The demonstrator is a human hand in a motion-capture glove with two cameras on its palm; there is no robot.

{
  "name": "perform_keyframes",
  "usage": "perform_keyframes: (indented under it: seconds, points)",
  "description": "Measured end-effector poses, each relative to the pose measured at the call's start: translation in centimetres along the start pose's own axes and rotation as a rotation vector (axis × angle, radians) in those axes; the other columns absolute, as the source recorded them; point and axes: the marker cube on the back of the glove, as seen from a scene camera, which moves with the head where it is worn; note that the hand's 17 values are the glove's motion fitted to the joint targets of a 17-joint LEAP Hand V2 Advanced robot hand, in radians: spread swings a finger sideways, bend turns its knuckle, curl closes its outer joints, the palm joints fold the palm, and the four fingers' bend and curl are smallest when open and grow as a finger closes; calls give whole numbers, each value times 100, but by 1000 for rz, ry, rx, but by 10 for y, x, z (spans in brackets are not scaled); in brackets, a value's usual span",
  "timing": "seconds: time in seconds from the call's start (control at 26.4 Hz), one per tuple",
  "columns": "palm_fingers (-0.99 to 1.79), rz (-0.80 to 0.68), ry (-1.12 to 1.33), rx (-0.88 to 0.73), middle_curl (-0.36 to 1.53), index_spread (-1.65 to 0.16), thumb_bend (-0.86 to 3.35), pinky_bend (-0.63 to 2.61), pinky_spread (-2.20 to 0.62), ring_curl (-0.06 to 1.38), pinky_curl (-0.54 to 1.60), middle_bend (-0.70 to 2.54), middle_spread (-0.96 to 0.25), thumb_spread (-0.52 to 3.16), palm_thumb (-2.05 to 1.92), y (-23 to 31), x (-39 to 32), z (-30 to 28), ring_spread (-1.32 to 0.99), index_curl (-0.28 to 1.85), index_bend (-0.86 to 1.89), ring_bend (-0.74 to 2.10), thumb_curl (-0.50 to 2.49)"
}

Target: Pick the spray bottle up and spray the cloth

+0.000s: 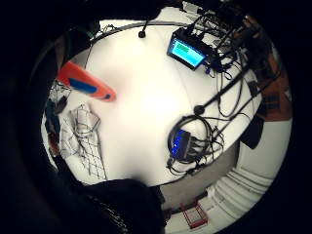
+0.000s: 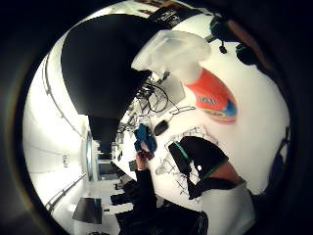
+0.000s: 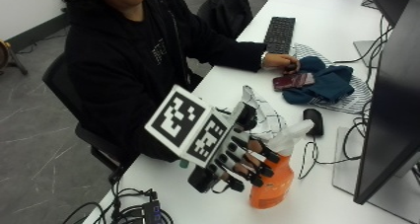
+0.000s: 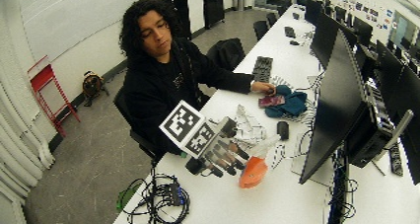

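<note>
An orange spray bottle [image 3: 272, 189] with a white trigger head [image 3: 292, 135] is upright near the table's front edge, nozzle facing the far end of the table. My gloved right hand [image 3: 239, 157] grips its neck from the left, fingers curled round it. Whether its base touches the table I cannot tell. The white cloth with black grid lines [image 3: 262, 115] lies crumpled on the table just beyond the hand. In the palm views the bottle [image 1: 85, 85] [image 2: 212, 98] fills one side, with the cloth [image 1: 83, 131] on the table below it.
A black mouse [image 3: 314, 121] lies beside the cloth, with a monitor [image 3: 394, 95] to the right. Further back, a blue cloth [image 3: 321, 83], a dark red case [image 3: 294, 81] under the person's bare hand [image 3: 281, 61], and a keyboard [image 3: 280, 34]. Cables [image 3: 138, 211] sit at the near corner.
</note>
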Motion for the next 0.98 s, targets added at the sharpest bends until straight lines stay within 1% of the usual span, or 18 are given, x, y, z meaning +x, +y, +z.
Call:
perform_keyframes:
  seconds: [0.11,0.3,0.49,0.61,0.68,0.79,0.87,0.98]
  points:
    - [66,-43,-235,53,28,-38,6,33,12,25,26,37,-9,95,57,-32,-7,18,-12,17,11,44,24]
    - [81,-108,-511,-59,30,-37,3,32,7,27,27,37,-14,93,60,-44,1,43,-17,19,12,48,26]
    - [93,-78,-684,-103,32,-35,4,24,2,29,27,37,-17,91,70,-59,-2,66,-21,23,19,48,29]
    - [110,-61,-733,-100,34,-34,7,20,-3,29,26,40,-19,90,79,-65,-3,73,-23,26,22,46,33]
    - [120,-53,-732,-68,38,-34,6,17,-6,31,27,48,-21,88,82,-68,-4,77,-24,28,20,47,35]
    - [131,-40,-728,7,39,-32,5,24,-13,34,30,47,-23,77,86,-73,-3,82,-26,32,23,48,39]
    - [139,-42,-723,63,39,-32,3,35,-21,35,33,45,-24,67,88,-75,-1,85,-27,34,23,48,42]
    - [142,-52,-703,178,41,-32,1,37,-26,37,34,47,-25,56,90,-78,0,88,-27,36,26,50,46]
